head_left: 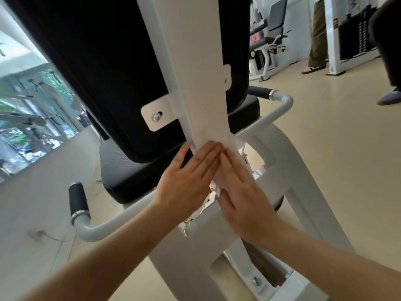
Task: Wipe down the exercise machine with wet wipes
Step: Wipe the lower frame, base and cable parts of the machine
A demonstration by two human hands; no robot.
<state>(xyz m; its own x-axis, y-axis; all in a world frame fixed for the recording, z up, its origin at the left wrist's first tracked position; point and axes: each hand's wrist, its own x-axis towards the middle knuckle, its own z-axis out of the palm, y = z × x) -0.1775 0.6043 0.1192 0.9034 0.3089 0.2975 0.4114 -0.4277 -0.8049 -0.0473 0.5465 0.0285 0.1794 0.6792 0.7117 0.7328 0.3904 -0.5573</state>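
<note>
One exercise machine fills most of my view, its white upright post running from the top edge down to the base. Against the post's left side sits the big black back pad, with the black seat below it. A large window lies off to the left, and a beige floor spreads to the right, where another person's legs stand near a second machine.

My left hand and right hand lie side by side on the lower end of the post. Both are flat with straight fingers, gripping nothing, and they press a white wet wipe against the post. The fingertips of the two hands touch each other, and the wipe spreads out just above them.

A curved white bar with a black left grip reaches out below the seat's left edge; a matching right grip shows behind the post. A small white bracket with a bolt ties the back pad to the post.
</note>
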